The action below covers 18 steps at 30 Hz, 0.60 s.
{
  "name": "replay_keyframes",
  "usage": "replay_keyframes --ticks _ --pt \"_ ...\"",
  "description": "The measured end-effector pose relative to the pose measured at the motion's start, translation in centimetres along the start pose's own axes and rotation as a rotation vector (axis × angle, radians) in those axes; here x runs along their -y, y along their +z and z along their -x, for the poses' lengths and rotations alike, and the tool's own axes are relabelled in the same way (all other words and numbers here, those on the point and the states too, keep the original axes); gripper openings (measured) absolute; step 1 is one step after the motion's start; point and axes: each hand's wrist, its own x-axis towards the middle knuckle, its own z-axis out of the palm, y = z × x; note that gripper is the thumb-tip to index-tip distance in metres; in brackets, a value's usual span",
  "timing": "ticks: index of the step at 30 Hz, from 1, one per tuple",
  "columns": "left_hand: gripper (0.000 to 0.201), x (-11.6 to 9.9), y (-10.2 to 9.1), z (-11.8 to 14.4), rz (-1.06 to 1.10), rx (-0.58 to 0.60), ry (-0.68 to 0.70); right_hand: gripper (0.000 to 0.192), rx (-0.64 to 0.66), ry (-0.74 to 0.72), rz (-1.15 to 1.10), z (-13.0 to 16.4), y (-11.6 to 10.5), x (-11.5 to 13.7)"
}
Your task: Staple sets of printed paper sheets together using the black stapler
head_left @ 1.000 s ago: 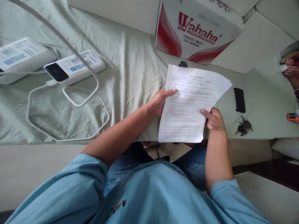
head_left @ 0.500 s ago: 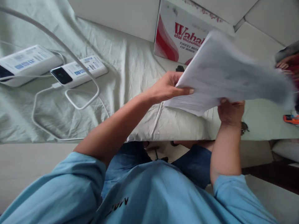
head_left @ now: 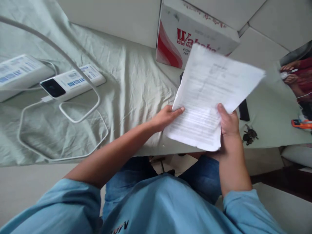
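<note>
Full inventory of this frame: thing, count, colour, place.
printed sheets: small stack, white, held above table edge
power banks: 2, white, far left on cloth
cable: white, looped beside power banks
tablecloth: 1, pale green, wrinkled
Wahaha carton: 1, white and red, behind sheets
black device: 1, right of sheets, partly hidden
keys: 1 bunch, dark, right of right hand
another person's hands: far right edge
left hand: fingers on sheets' left edge
right hand: grips sheets' lower right

Both hands, left [head_left: 167, 117], right [head_left: 228, 125], hold printed sheets [head_left: 212, 96].
</note>
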Motion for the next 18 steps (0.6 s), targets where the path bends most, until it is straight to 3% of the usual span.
replay_keyframes --ticks 3,8,13,18 --pt "0.049 1.2 0.3 2.1 0.08 -0.036 -0.165 0.054 0.041 0.279 0.016 3.0 -0.8 -0.4" --pt "0.043 1.6 0.4 2.2 0.205 -0.09 -0.109 0.057 0.116 0.522 -0.049 8.2 -1.8 -1.2" --pt "0.037 1.7 1.0 0.9 0.107 -0.169 -0.062 0.054 0.172 0.556 -0.056 10.0 -2.3 -1.8" --pt "0.045 2.4 0.9 1.4 -0.067 -0.139 0.003 0.048 0.049 0.411 -0.044 7.0 -2.6 -2.2"
